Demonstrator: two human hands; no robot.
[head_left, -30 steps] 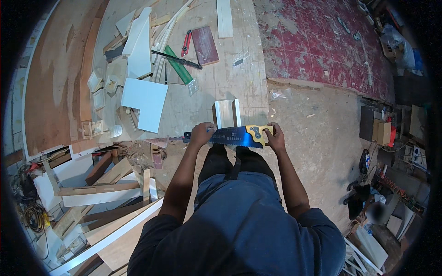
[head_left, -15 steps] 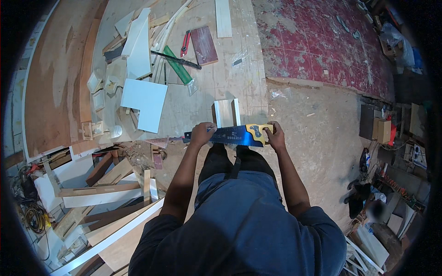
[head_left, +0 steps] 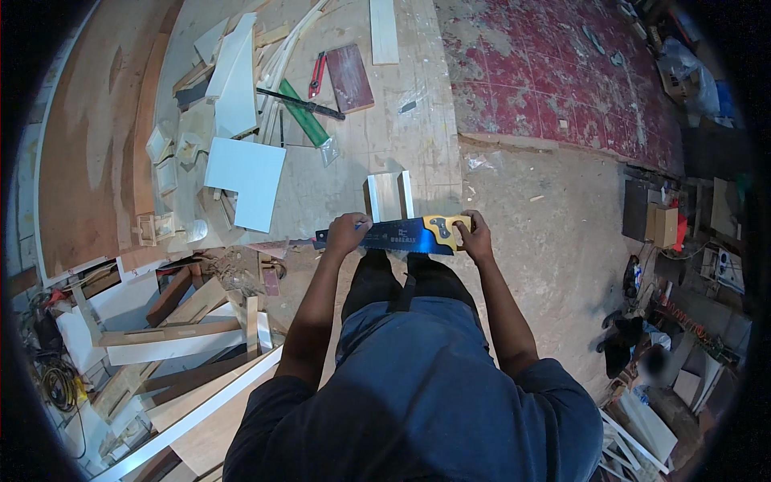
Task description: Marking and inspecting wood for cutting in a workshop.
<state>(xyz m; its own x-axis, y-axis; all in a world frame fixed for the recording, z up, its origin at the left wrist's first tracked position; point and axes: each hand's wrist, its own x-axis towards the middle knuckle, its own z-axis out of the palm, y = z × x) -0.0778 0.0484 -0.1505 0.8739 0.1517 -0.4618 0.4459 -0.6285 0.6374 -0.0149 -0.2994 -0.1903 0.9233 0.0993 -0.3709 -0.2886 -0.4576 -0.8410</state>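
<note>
In front of my body I hold a handsaw crosswise, its dark blue blade toothed along the edge nearest me. My right hand is closed on the yellow and black handle at the right. The fingers of my left hand are closed around the blade towards its tip end. Just beyond the saw, a small wooden piece with two white-edged sides lies at the near edge of the work table. The blade hides its near end.
White board offcuts, a green roll, a red cutter and a dark red block lie on the table. Timber scraps pile up at lower left. Beyond the floor at right, a person is near cluttered boxes.
The whole view has shifted slightly, moving the scene a little to the left. The blade's blue glare is weaker, as if tilted slightly. Both hands keep their hold on the saw.
</note>
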